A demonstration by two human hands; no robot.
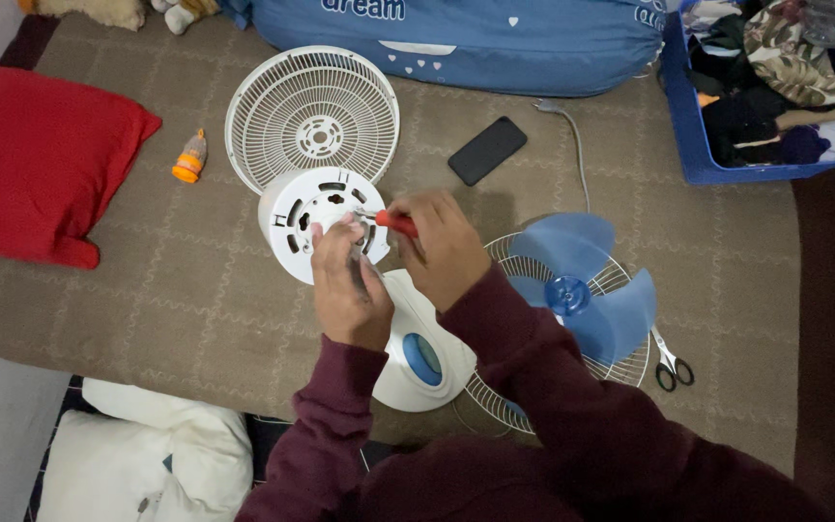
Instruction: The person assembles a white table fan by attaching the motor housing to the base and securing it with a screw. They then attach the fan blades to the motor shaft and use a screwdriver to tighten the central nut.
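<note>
Right hand point(442, 246): closed round a red-handled screwdriver point(393, 222), tip aimed left into the white motor housing point(316, 217). Left hand point(345, 285): fingers curled loosely on the housing's front face, steadying it beside the tip; whether it pinched a screw or other small part, cannot tell.

Motor housing: round, white, slotted face up, tilted on the fan's white base w/ blue oval panel point(422, 358), which lay under the forearms. Both sleeves dark maroon.

State of work, judged from layout: fan was already largely stripped.
- Front grille point(311, 111), white, lay flat just beyond the housing, touching or overlapping its rim.
- Blue 3-blade impeller point(577, 290) was off the shaft, resting on the rear wire grille point(620, 362) to the right.
- Housing itself seemed the item under the driver; screws there prob. the step in hand. Whether being loosened or tightened: cannot tell.

Nearby on brown patterned mat point(195, 290): scissors point(671, 365) at grille edge; black phone point(487, 150); grey cable point(572, 135); small orange bottle point(188, 159).

Perimeter: red cushion point(36, 159) left; blue bedding point(466, 39) top; blue crate of clothes point(693, 145) top right; white pillow point(137, 454) bottom left.
</note>
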